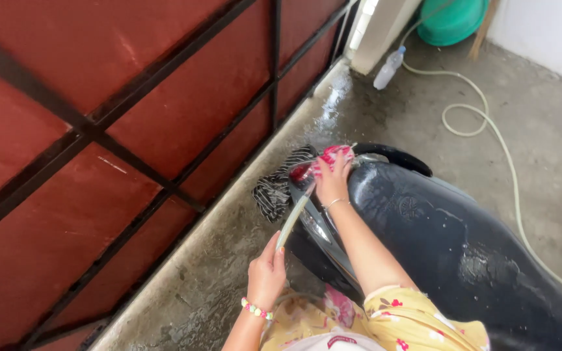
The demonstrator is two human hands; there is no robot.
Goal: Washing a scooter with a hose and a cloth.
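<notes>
A black scooter with a wet seat stands on the concrete floor, its rear toward the red gate. My right hand presses a pink cloth on the red tail light at the scooter's back end. My left hand grips a pale green hose whose end points up at the tail light. Below the tail light shows the ribbed rear tyre. I wear a yellow flowered sleeve and a bead bracelet.
A red metal gate with black bars fills the left. Along the right floor snakes more of the hose, leading to a green basin at the top. A plastic bottle lies by a white post. The floor is wet near the gate.
</notes>
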